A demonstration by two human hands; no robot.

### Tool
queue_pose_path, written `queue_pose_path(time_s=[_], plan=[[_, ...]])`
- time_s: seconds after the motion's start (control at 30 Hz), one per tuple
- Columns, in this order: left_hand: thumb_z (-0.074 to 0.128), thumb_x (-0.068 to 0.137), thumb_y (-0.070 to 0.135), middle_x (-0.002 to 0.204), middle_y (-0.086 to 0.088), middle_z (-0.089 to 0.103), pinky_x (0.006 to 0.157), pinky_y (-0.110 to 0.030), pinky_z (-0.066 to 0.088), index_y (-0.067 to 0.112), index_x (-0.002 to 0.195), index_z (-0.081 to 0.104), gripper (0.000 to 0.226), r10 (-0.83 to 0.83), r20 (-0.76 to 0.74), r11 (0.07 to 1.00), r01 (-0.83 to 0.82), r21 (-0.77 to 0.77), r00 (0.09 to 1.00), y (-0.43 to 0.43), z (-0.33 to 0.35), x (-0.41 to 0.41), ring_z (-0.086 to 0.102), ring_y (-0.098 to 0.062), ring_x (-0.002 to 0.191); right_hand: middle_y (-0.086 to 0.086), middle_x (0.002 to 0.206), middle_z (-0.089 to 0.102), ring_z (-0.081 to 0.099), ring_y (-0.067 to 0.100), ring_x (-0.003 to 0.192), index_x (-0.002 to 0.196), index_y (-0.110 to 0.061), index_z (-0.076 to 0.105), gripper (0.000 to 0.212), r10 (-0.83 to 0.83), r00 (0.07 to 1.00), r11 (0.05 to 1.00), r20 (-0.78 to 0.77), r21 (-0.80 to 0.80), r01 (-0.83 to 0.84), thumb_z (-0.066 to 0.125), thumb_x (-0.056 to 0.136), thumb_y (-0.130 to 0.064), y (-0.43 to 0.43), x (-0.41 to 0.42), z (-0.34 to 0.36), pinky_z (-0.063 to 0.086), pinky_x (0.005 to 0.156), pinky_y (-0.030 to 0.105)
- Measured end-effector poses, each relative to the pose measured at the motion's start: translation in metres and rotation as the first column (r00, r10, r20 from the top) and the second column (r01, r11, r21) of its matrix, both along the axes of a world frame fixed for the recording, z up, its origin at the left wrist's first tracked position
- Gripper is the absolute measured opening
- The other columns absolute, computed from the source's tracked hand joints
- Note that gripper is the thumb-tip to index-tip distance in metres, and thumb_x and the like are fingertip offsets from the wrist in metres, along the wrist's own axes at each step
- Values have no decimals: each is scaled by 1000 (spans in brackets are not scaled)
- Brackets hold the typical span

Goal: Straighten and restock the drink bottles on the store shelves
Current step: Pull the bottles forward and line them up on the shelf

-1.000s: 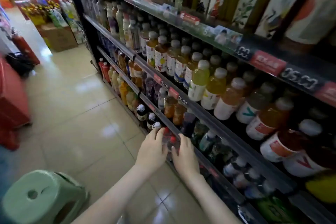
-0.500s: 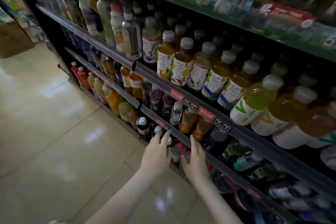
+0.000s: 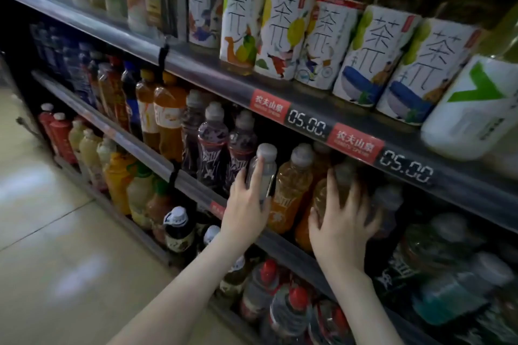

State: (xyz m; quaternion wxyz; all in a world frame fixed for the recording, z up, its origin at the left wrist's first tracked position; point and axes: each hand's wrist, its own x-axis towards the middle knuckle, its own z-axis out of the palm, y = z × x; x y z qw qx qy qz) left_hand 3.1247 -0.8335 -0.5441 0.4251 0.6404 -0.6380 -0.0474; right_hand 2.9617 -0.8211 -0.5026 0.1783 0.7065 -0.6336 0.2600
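My left hand (image 3: 246, 210) holds a clear bottle with a grey cap (image 3: 266, 152) at the front of the middle shelf, index finger stretched up its side. My right hand (image 3: 340, 221) is wrapped around an amber bottle (image 3: 321, 196) a little to the right, fingers spread over it; its top is blurred and in shadow. An orange drink bottle (image 3: 291, 185) stands between the two hands. Purple bottles (image 3: 213, 143) stand just left of my left hand.
The middle shelf's front rail (image 3: 280, 245) runs under my hands. Above it, white-labelled tea bottles (image 3: 286, 33) sit over red price tags (image 3: 354, 143). Red-capped bottles (image 3: 297, 298) fill the bottom shelf. Tiled floor (image 3: 70, 232) lies to the left.
Both hands rose from the bottom shelf to the middle shelf and took hold of bottles there. The view moved in closer to the shelves.
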Motion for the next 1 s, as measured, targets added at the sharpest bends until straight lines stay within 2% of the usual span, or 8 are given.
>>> queue_pose_path(time_s=[0.2,0.33,0.53,0.63,0.73,0.83,0.93,1.0], plan=[[63,87,11,134,-22,34,77,-32,40,36,144,-2,90,-115,-103,984,99,-149,988,-42,-6,4,52,-38,101,20,149,30,27,36,137,148,-19,35,93,23,1000,993,19,-114,-20,81,68,-29,-5,4,-22,21,104,67],[72,80,5,124,-25,37,69,-26,43,28,145,14,90,-46,-115,967,16,-255,992,-35,-11,2,54,-29,83,18,154,20,21,36,141,150,-22,28,92,120,992,985,50,-128,-112,78,72,-27,8,13,-31,17,108,63],[66,81,6,121,-18,31,98,-22,36,15,133,13,75,50,-59,830,-74,-553,997,32,18,5,42,-34,106,2,160,-3,-2,20,148,152,-35,-3,103,501,811,838,303,66,-542,72,84,-16,41,18,-6,5,117,36],[64,82,18,120,-27,38,93,-28,43,22,136,11,75,-98,-85,896,51,-441,991,71,65,-2,50,-37,103,-24,157,-12,-7,0,145,146,-50,-12,100,504,643,658,576,225,-718,66,90,-22,59,14,24,0,113,11],[66,82,29,131,-9,41,94,-28,47,40,144,10,85,-288,-255,951,245,-188,923,114,108,-22,52,-23,115,-28,154,14,16,-4,142,147,-50,3,91,290,492,539,821,284,-793,66,89,-20,83,3,61,26,115,23],[71,82,24,134,15,35,96,-18,42,60,140,6,94,-362,-397,917,399,11,843,147,138,-52,46,-7,123,-29,139,43,42,-7,128,139,-52,25,81,117,491,553,863,355,-754,72,81,-21,118,-23,96,41,103,23],[73,81,12,127,20,37,88,-8,41,77,126,4,105,-378,-511,842,516,158,772,172,161,-94,45,5,118,-26,115,60,60,-2,103,126,-53,36,72,-103,516,579,851,472,-664,72,78,-15,160,-64,121,54,80,20],[72,83,16,126,21,37,83,-4,40,79,125,-2,105,-437,-460,773,584,246,773,185,175,-127,42,15,111,-21,101,64,64,-1,88,116,-50,41,63,-226,503,612,835,523,-593,69,77,-9,184,-96,136,55,66,19]])
